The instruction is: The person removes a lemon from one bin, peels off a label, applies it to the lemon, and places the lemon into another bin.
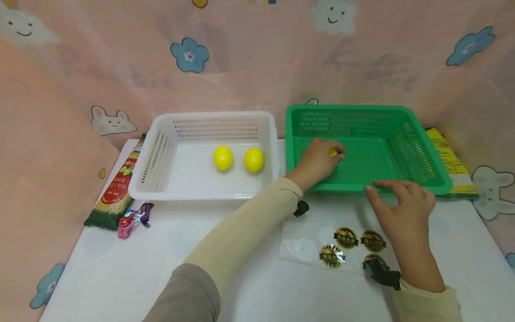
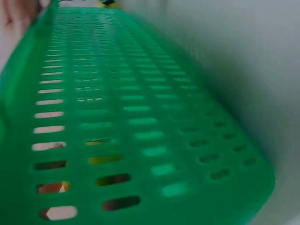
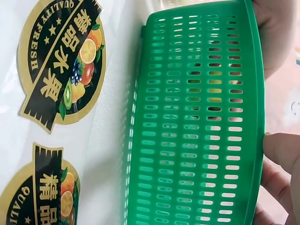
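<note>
Beige sleeve point(image 1: 241, 239) leads to the left hand point(image 1: 315, 162), pinching something yellow point(image 1: 334, 152) (mostly hidden) inside the green basket point(image 1: 370, 161); the right hand point(image 1: 408, 212), thumb and fingers parted, is at its front rim.

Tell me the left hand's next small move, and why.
Probably set the mostly hidden yellow item down in the green plastic basket and let go: the left hand holds it inside there, with bare floor alongside.

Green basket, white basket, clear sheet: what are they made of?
Green basket: likely moulded plastic, satin; regular slots, continuous rim.
White basket: likely plastic too, smooth sheen; similar slots.
Clear sheet: probably thin plastic film, glossy; see-through. Exact polymers can't be told.
</note>
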The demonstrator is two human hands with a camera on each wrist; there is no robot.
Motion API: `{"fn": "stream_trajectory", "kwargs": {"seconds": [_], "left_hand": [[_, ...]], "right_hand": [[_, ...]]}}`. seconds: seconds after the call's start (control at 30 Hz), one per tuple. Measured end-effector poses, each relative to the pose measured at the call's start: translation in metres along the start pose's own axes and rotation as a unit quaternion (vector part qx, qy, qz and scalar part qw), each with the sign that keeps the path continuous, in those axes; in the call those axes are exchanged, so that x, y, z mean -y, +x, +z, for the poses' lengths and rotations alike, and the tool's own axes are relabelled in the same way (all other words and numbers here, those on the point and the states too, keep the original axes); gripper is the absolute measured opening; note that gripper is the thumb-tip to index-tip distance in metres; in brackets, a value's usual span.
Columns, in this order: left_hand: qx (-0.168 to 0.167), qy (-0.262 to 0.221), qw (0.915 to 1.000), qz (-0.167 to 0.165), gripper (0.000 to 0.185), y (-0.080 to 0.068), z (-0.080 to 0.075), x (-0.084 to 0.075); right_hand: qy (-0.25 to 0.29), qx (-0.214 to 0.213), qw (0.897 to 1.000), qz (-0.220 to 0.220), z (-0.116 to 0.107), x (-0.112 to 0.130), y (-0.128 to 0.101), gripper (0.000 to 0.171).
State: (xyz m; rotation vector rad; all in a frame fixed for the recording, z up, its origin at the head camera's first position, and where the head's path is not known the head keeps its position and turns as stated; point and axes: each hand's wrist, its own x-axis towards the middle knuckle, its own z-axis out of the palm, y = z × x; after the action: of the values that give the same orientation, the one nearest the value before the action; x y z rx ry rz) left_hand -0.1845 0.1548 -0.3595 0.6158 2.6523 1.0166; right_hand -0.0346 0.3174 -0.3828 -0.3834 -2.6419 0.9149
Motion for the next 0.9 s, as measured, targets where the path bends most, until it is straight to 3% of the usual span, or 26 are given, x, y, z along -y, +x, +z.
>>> {"fn": "stream_trajectory", "kwargs": {"seconds": [0.2, 0.3, 0.43, 0.53, 0.67, 0.8, 0.9], "left_hand": [[0.04, 0.076, 0.9959, -0.028, 0.031, 0.0, 0.009, -0.003], [0.044, 0.08, 0.9954, -0.029, 0.035, -0.002, 0.009, -0.004], [0.032, 0.066, 0.9973, -0.007, 0.04, -0.007, 0.002, -0.003], [0.015, 0.027, 0.9992, 0.027, 0.042, -0.017, -0.006, 0.0], [-0.018, -0.075, 0.9947, 0.068, 0.041, -0.04, -0.02, 0.01], [-0.064, -0.194, 0.9728, 0.108, 0.038, -0.066, -0.032, 0.024], [-0.097, -0.25, 0.9519, 0.149, 0.038, -0.084, -0.038, 0.037]], "right_hand": [[-0.002, -0.004, 1.0, -0.012, 0.0, 0.001, -0.002, 0.034], [0.001, -0.004, 1.0, -0.01, 0.0, 0.001, -0.002, 0.033], [-0.001, 0.0, 1.0, -0.007, 0.0, 0.002, -0.001, 0.033], [-0.007, 0.005, 1.0, -0.005, 0.0, 0.002, 0.0, 0.034], [-0.014, 0.009, 1.0, 0.005, 0.0, 0.003, 0.0, 0.036], [-0.01, 0.017, 1.0, 0.02, -0.001, 0.003, 0.001, 0.039], [-0.003, 0.023, 0.999, 0.028, -0.001, 0.003, 0.0, 0.041]]}}
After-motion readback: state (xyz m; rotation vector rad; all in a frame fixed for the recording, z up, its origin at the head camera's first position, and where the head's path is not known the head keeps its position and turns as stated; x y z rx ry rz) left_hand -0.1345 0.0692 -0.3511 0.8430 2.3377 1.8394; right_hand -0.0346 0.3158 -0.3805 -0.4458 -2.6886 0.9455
